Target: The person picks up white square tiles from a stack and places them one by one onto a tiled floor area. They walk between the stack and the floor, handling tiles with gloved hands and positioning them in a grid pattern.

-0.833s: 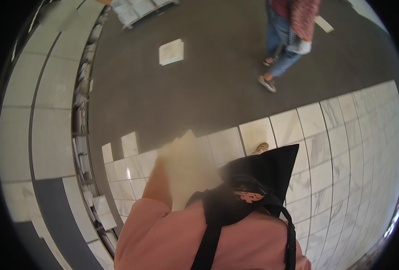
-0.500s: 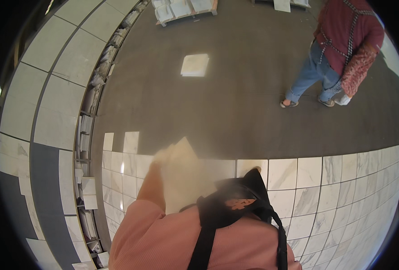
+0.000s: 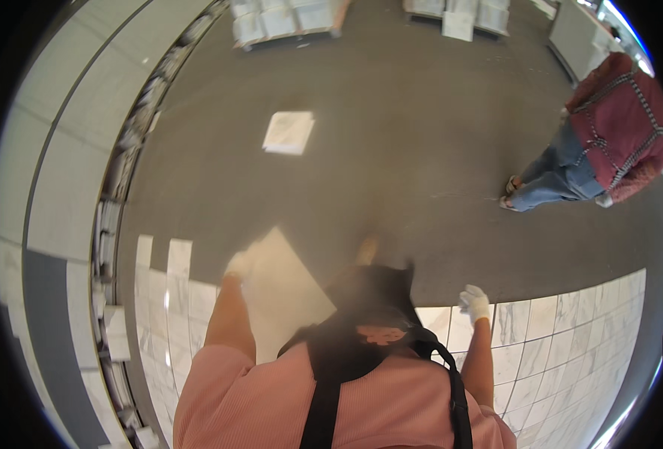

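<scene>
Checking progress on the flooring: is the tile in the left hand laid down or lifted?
Lifted: the left hand holds the tile tilted above the laid tiles.

Your tile in hand, over the laid floor

You are holding a large pale square tile (image 3: 283, 288) at its far left corner with your gloved left hand (image 3: 238, 265); it is tilting, blurred, near left of centre, hanging over the white marbled tiles (image 3: 174, 299) lying at the edge of the grey floor.

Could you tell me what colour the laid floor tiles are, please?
White with grey marble veining; the tiles show best in the head view.
</scene>
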